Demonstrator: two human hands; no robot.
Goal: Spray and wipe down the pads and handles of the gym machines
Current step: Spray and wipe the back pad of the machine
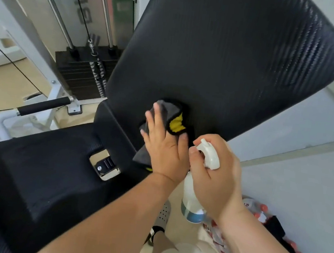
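The black back pad of the gym machine rises up and away from the person. Its long axis runs from the hinge near the seat toward the upper right of the view, so nearly all of its textured face lies above and beyond the hands. At its lower end a grey and yellow microfibre cloth lies flat against the pad. The left hand presses it there with fingers straight and spread and the thumb laid along the cloth's edge. This is the nearer hand, and it is already on the surface. Just beside it to the right, off the pad, the right hand is wrapped round the neck of a spray bottle, with the forefinger by the white trigger head and the nozzle facing the pad's lower edge. A wipe would likely have to travel upward along the pad's length. Below left is the black seat pad, with a chrome bracket at the joint. Farther left are a foam-covered handle and the weight stack.
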